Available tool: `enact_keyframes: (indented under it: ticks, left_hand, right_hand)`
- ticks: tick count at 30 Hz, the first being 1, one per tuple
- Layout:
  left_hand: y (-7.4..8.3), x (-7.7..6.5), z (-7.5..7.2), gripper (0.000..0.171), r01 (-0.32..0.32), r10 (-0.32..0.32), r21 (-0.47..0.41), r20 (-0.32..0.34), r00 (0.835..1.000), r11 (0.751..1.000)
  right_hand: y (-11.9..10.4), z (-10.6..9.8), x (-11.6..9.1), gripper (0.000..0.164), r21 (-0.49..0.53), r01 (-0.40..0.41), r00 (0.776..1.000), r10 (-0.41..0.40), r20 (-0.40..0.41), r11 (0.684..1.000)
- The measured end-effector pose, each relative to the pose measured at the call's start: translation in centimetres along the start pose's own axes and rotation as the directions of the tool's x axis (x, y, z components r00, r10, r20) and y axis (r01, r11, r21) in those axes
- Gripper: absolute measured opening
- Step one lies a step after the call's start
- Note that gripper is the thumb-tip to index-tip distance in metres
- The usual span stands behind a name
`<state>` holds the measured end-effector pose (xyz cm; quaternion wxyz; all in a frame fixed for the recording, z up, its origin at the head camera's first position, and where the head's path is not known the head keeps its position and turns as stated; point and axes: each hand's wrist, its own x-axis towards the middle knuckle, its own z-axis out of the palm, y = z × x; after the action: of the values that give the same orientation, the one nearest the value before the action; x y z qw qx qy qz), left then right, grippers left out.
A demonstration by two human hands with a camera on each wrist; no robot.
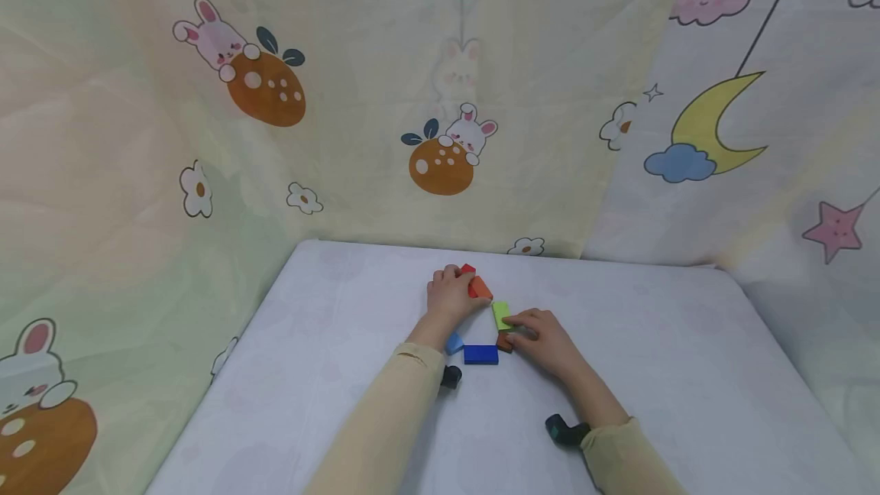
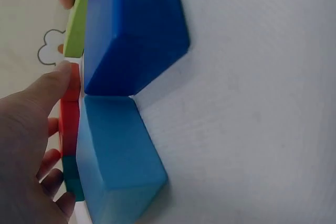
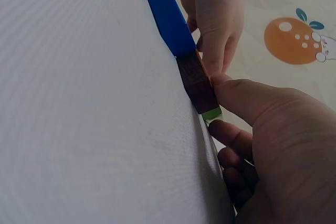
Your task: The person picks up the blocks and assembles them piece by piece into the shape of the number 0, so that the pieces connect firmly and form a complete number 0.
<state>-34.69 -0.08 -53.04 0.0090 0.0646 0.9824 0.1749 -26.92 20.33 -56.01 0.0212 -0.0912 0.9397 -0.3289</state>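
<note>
Wooden blocks form a ring on the white table. My left hand (image 1: 450, 300) curls round its far left side, thumb at the orange-red block (image 1: 480, 288), fingers by a red block (image 1: 468, 269). In the left wrist view, those fingers also lie along a teal block (image 2: 72, 178). On the right, my right hand (image 1: 548, 344) has its index fingertip at the lime green block (image 1: 501, 315) and its thumb at the brown block (image 3: 198, 82). A dark blue block (image 1: 481, 355) and a light blue block (image 1: 454, 344) lie at the near side.
The white table (image 1: 687, 373) reaches back to printed cloth walls (image 1: 357, 159). A black wrist camera (image 1: 567, 431) sits by the right forearm, and another dark device (image 1: 451, 377) shows beside the left sleeve.
</note>
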Motion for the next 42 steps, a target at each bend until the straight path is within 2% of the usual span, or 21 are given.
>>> enact_keyframes:
  ticks: [6, 23, 35, 42]
  left_hand:
    - [0.0, -0.3, 0.1, 0.072, 0.000, 0.000, 0.002, -0.017, 1.000, 1.000]
    - [-1.0, -0.3, 0.7, 0.068, -0.027, 0.025, -0.062, -0.040, 0.999, 0.998]
    - [-1.0, -0.5, -0.1, 0.067, -0.054, 0.049, -0.127, -0.042, 0.998, 0.990]
    - [-2.0, -0.8, -0.5, 0.067, -0.104, 0.096, -0.148, -0.058, 0.994, 0.983]
  right_hand:
    - [0.2, 0.1, 0.0, 0.033, 0.019, 0.001, 1.000, -0.001, 0.003, 1.000]
    - [-0.1, 0.0, -0.1, 0.032, 0.016, 0.014, 1.000, -0.014, -0.007, 1.000]
    - [-0.1, -0.2, -0.2, 0.032, 0.014, -0.006, 1.000, 0.006, 0.005, 1.000]
    - [-0.2, -0.1, -0.1, 0.033, 0.002, -0.013, 1.000, 0.013, 0.005, 1.000]
